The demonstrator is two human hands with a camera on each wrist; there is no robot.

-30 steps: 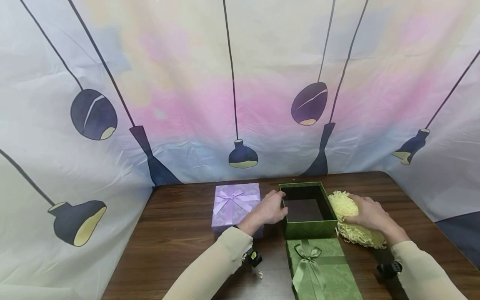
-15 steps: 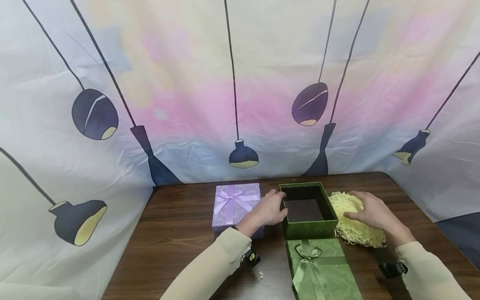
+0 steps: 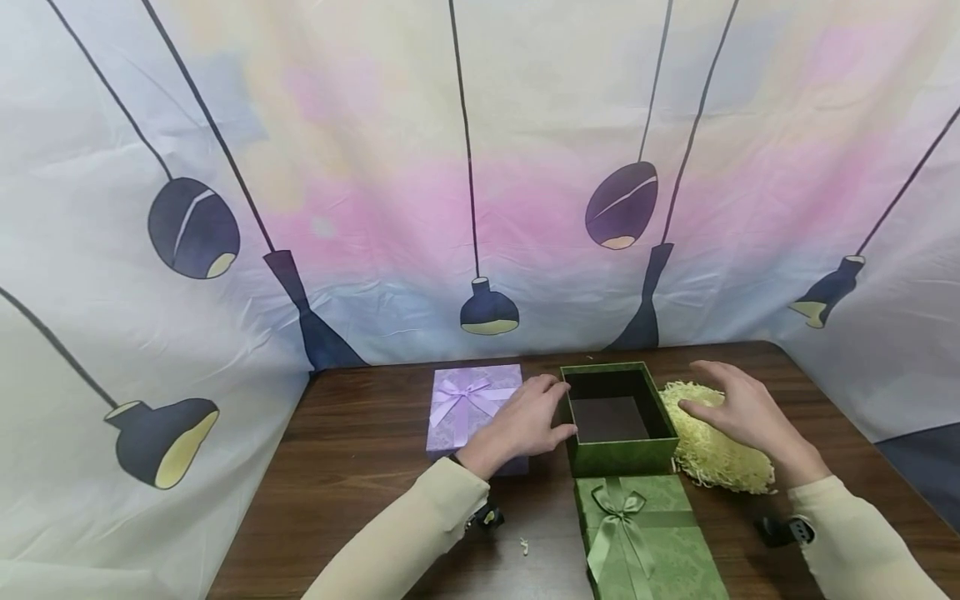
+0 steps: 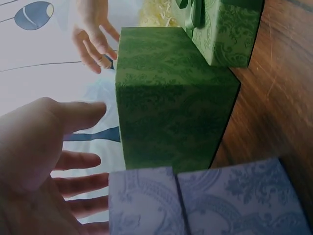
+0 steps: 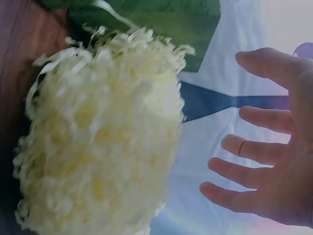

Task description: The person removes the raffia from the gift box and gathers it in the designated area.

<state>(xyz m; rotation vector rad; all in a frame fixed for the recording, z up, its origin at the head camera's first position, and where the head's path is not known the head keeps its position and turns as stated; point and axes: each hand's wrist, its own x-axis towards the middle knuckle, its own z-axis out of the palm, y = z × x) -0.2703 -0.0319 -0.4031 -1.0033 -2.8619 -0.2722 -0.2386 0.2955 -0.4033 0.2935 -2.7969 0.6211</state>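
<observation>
An open green box stands on the wooden table, its inside bare. My left hand is at the box's left wall, fingers spread and relaxed; the left wrist view shows the thumb just short of the green box. A heap of yellow shredded paper lies right of the box. My right hand hovers over the heap with fingers spread, holding nothing. In the right wrist view a gap separates the right hand from the shredded paper.
A green lid with a bow lies in front of the box. A shut purple gift box sits behind my left hand. A paper scrap lies near the front. A printed cloth backdrop closes off the table's back and sides.
My right hand, which lay on the shredded paper, has lifted off it and spread its fingers. The paper heap stays on the table. My left hand has stayed by the box.
</observation>
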